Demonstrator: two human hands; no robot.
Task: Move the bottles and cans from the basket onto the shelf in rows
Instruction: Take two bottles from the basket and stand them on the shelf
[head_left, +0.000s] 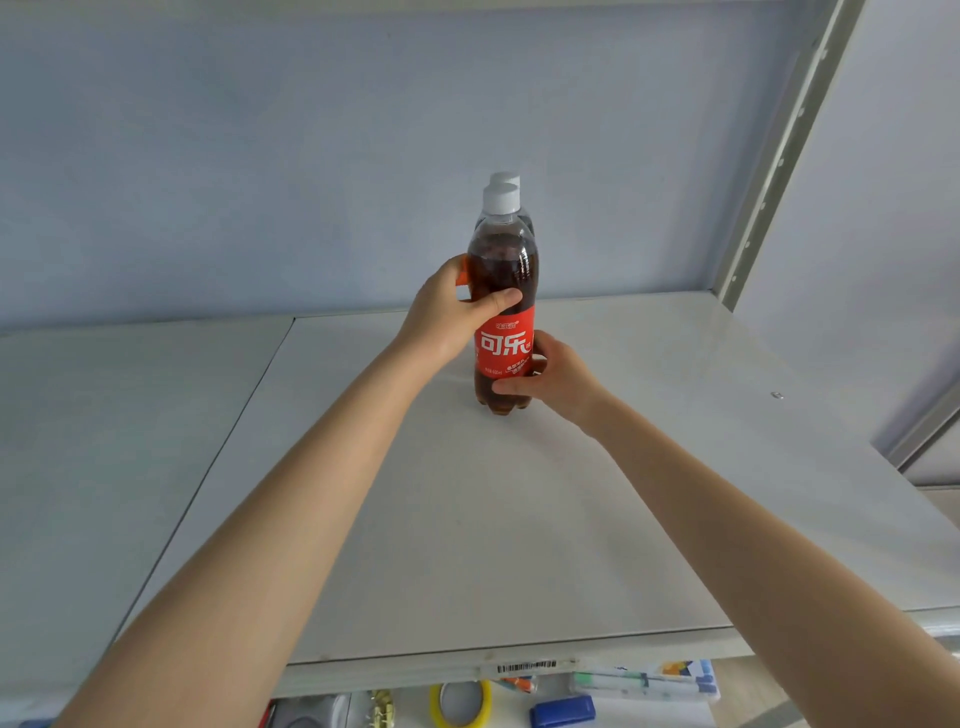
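Observation:
A cola bottle (503, 270) with a red label and white cap stands upright on the white shelf board (519, 519). My left hand (447, 317) grips its upper body, thumb across the front. My right hand (550, 376) holds its lower part from the right, thumb near the base. Directly behind it stands a second bottle (506, 179); only its white cap and a bit of shoulder show. The basket is out of view.
A grey wall closes the back of the shelf. A perforated metal upright (779, 156) rises at the right. A second shelf board (104, 441) adjoins on the left. Below the front edge lie a yellow tape roll (460, 704), markers (644, 680) and a blue eraser (563, 711).

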